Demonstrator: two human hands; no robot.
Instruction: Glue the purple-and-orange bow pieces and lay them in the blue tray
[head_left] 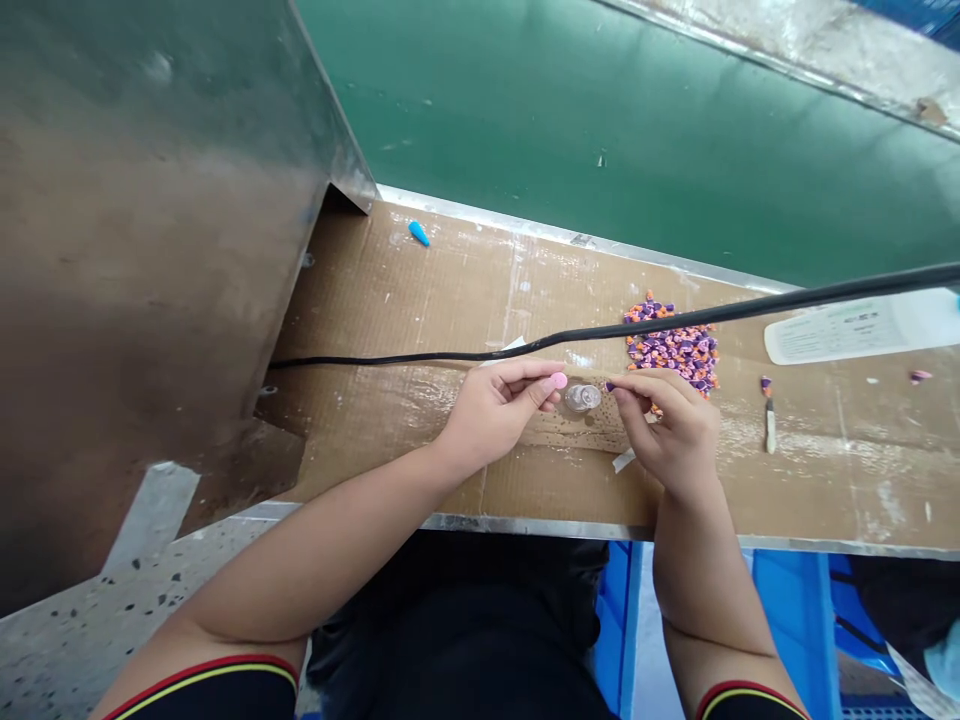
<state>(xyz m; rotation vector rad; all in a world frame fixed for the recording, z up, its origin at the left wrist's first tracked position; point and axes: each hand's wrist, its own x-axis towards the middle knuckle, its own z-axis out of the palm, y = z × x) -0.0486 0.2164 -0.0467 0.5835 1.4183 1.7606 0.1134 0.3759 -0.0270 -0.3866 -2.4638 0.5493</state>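
Between thumb and fingers of my left hand is a small round pink piece. My right hand pinches a tiny dark purple piece. A small clear round container stands on the cardboard between the two hands, touched by neither. Just behind my right hand lies a heap of small purple, orange and pink pieces, partly crossed by a black cable.
The black cable runs across the cardboard-covered table. A blue piece lies at the back left. On the right are a white bottle, a small tool and a pink-purple piece. A metal box borders the left.
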